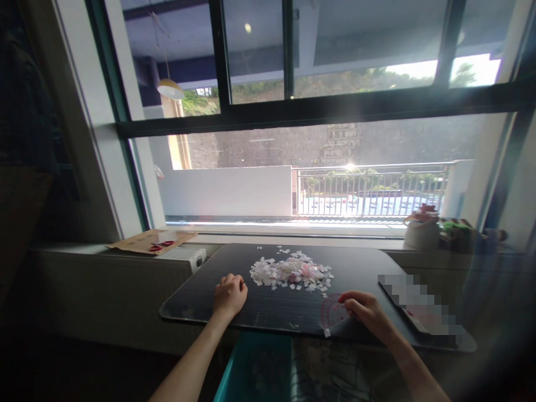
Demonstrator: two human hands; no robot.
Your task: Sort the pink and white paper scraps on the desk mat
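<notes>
- At the table's near edge, below: one teal bin [231,371], with dim pale bits inside, too dark to count; just beside, one stretch of patterned cloth [330,371].
- Over the near side of the tabletop: two bare hands, well apart.
- Left hand [230,293]: resting on the dark surface, knuckles up, fingers curled loosely inward; contents, if any, impossible to tell.
- Right hand [365,310]: thumb and forefinger pinched on the rim of one clear protractor [331,316] with red markings, near the table's front edge.
- At the protractor's lower end: one white scrap [327,333], close to the table edge.
- To the right of the right hand: one flat object [419,307], mostly hidden by pixel blur.
- Beneath it all: one dark table [355,265] with rounded corners.
- Beyond the hands, mid-table: one heap of paper scraps [288,271], white and pale pink, too many to count, with a few strays loose around the rim.
- Along the sill, left: one sheet of brown paper [134,242], bearing one pair of red-handled scissors [156,248]; just below, one white slatted radiator [182,255].
- Along the sill, right: one white pot [420,235] with pinkish contents, beside some greenery [454,226].
- Outside the window [259,118]: one white parapet [230,191], one metal railing [364,192], one hanging lamp [170,89].
</notes>
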